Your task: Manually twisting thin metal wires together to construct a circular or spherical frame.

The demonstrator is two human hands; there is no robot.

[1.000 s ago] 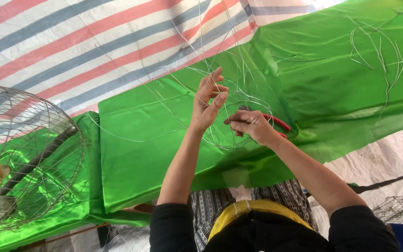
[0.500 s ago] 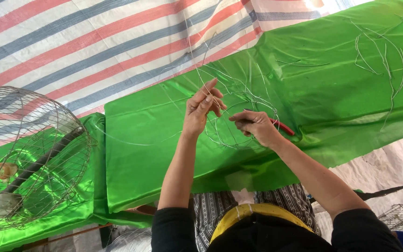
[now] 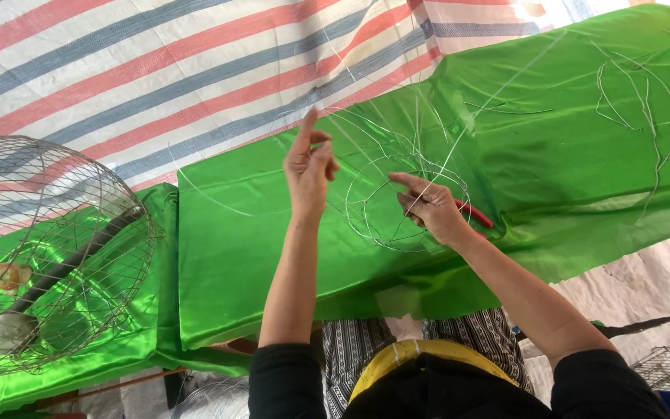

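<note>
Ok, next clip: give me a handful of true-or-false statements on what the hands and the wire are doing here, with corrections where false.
1. Both hands are raised above a green cloth. True.
2. The right hand holds a tool with red handles. True.
3. The left hand rests flat on the cloth. False: it is lifted, fingers pointing up, pinching thin wire.
4. The wire frame between the hands is square. False: it shows round hoops.
5. A domed wire cage stands on the person's left. True.
6. The tarp behind the cloth is plain blue. False: it is striped red, white and blue.
</note>
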